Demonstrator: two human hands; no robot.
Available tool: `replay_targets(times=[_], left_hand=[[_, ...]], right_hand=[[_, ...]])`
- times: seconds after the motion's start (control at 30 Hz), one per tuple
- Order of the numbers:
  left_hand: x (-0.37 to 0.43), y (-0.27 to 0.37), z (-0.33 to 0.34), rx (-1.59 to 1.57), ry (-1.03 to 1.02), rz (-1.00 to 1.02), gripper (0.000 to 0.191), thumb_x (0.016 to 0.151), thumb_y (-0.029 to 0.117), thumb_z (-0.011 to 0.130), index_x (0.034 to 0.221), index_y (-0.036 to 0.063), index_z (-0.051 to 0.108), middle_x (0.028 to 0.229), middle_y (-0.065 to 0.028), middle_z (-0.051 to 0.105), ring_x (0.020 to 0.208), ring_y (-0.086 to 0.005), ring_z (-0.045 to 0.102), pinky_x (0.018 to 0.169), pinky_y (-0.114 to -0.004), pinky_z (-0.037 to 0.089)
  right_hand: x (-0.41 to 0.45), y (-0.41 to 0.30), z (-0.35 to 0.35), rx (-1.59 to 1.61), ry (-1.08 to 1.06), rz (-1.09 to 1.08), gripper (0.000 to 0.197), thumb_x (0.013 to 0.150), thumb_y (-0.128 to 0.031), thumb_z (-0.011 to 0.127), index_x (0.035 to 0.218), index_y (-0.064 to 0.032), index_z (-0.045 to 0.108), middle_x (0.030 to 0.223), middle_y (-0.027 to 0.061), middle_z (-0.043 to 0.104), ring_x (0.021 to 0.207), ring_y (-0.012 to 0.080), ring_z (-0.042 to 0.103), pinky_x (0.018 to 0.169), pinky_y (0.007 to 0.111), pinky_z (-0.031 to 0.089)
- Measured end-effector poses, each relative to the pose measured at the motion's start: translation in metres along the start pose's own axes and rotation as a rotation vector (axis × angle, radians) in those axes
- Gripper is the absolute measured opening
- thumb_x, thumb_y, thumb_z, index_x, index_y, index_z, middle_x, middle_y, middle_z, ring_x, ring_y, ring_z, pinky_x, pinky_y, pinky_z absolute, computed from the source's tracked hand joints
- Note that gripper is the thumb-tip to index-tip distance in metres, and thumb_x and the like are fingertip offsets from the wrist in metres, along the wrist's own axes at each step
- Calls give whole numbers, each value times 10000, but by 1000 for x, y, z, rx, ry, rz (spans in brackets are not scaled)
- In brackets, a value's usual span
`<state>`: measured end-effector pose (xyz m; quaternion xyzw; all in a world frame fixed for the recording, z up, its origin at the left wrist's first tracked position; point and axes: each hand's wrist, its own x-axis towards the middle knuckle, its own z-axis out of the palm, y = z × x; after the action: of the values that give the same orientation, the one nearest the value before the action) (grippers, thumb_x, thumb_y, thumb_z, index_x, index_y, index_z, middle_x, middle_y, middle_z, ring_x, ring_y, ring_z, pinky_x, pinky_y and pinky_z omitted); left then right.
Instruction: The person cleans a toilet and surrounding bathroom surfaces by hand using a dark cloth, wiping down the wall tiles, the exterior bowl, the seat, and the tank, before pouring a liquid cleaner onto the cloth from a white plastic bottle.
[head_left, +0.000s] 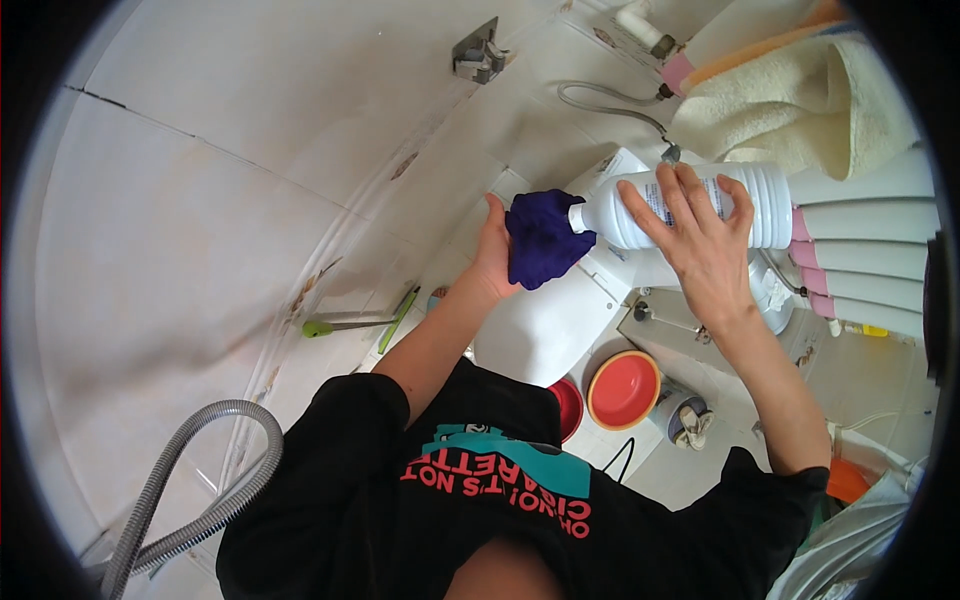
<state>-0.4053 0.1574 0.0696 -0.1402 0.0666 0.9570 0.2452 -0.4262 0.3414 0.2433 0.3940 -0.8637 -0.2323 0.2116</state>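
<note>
A bunched dark purple cloth (549, 238) lies in my left hand (496, 251), whose thumb stands apart on its far side. My right hand (701, 240) grips a large white plastic bottle (765, 202) around its body. The bottle lies on its side in the air, its neck pointing left and its white mouth touching or just over the cloth. I cannot tell whether it is capped or whether liquid comes out. Below the hands is a toilet with its white lid (536, 326) down.
An orange-red basin (624, 390) and a red one (568, 409) stand beside the toilet. A pale towel (795, 112) hangs at the upper right near a ribbed radiator (870, 247). At the left are a green-handled squeegee (319, 328) and a looped metal shower hose (161, 480).
</note>
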Motion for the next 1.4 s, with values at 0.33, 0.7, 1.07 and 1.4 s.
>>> replay_targets(times=[0.33,0.7,1.07,1.4], left_hand=[[-2,6,11,1,5,51,846,818,688,98,1271,37,391,1246,-166,466,1144,-317,463,974,-437,381],[0,2,11,-42,-104,65,832,812,693,111,1254,52,405,1243,-175,458,1139,-334,460,963,-468,384],[2,1,12,-38,-71,51,814,820,681,119,1247,51,409,1238,-174,461,1131,-339,464,952,-471,397],[3,2,5,-54,-57,34,802,840,659,144,1250,23,408,1222,-167,485,1114,-313,491,958,-436,401]], right_hand=[[32,4,-12,-134,-66,-169,529,668,-87,557,1183,-187,481,1049,26,492,1069,146,428,819,327,342],[36,3,-10,-92,-88,-152,519,652,-78,560,1160,-169,503,1019,23,496,1063,137,415,841,313,309],[35,7,-5,-49,-219,-104,505,663,-75,557,1159,-156,502,999,21,491,1066,148,416,846,314,303],[35,6,-10,-116,-149,-128,464,681,-94,559,1142,-129,520,931,3,521,986,128,436,864,336,300]])
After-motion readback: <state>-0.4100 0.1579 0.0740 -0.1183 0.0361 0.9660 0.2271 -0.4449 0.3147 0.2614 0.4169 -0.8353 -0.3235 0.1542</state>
